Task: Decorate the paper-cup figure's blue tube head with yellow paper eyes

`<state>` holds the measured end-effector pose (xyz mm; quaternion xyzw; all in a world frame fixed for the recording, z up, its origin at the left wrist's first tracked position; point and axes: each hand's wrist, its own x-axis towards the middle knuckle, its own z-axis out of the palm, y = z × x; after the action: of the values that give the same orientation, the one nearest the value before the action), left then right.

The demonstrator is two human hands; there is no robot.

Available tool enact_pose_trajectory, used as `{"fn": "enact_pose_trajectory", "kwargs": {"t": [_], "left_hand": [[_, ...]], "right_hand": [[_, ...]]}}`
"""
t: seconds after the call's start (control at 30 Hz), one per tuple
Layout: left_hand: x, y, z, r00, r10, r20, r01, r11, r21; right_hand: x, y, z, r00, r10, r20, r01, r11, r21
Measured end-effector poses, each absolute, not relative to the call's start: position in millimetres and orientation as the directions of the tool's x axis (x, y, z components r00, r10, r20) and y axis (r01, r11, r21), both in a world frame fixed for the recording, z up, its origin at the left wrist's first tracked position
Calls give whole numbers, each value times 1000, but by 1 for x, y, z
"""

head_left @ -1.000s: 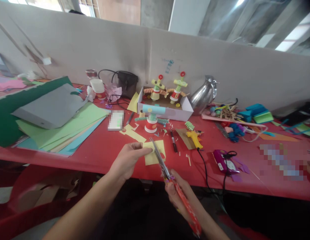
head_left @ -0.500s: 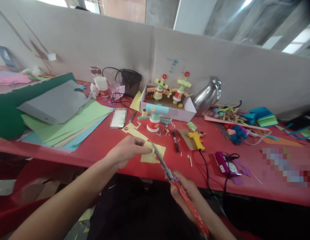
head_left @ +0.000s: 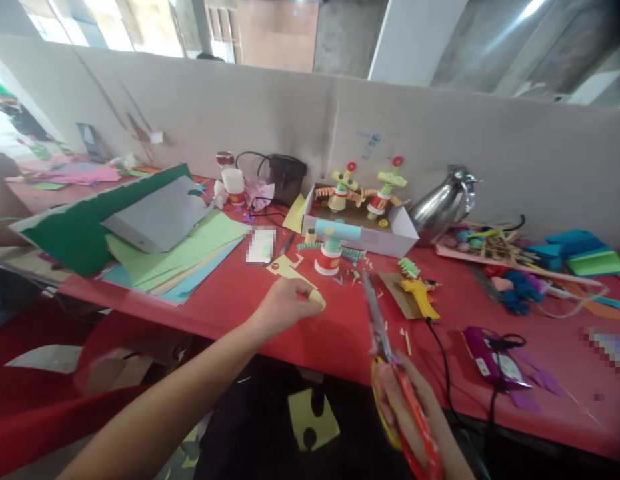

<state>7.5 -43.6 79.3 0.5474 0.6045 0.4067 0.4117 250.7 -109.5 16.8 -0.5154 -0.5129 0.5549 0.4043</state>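
Left hand (head_left: 285, 305): fingers pinched together on a small yellow paper cutout (head_left: 316, 298), held just above the red table (head_left: 225, 300). Right hand (head_left: 405, 407): fingers closed around the red-and-yellow handles of the scissors (head_left: 385, 353), blades together and pointing toward 12 o'clock, clear of the cutout. Scissors at 3 o'clock of the left hand, apart from it. Larger yellow paper offcut (head_left: 313, 417) with a notch cut out, seen below the table edge at 6 o'clock of the left hand; whether lying or falling cannot be told. Red paper-cup figure (head_left: 329, 253) standing at 12 o'clock of the cutout, white box (head_left: 385, 237) with two more figures behind it. Yellow glue gun (head_left: 419, 297) at 1 o'clock of the scissors' tip, black cord trailing off the table. Stack of coloured paper sheets (head_left: 175, 250) at 10 o'clock of the left hand. Metal jug (head_left: 443, 203) against the partition at 1 o'clock.
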Motion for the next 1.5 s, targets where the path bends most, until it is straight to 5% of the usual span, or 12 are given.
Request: {"fn": "enact_pose_trajectory", "kwargs": {"t": [0.1,0.27,0.73,0.9,1.1,1.27,1.5], "left_hand": [[15,-44,74,-112,988,111,469,-45,882],[28,-54,77,174,979,-109,262,60,963],[28,-56,83,283,951,-125,379,9,926],[35,-66,70,204,960,-194,43,189,981],[67,-88,50,-46,956,-291,-511,227,829],[78,-90,54,-137,931,-339,-621,185,761],[60,-76,66,-228,922,-313,-665,87,741]], "right_hand": [[239,-100,29,-37,979,-201,10,-201,-980],[224,-81,51,-58,998,-14,121,-7,-993],[209,-75,53,-174,984,-40,-48,-49,-998],[200,-76,55,-65,997,-44,-226,-58,-972],[186,-80,46,50,999,-7,-352,11,-936],[183,-83,46,80,997,-14,-288,10,-958],[210,-113,42,-185,976,-118,-85,-135,-987]]}}
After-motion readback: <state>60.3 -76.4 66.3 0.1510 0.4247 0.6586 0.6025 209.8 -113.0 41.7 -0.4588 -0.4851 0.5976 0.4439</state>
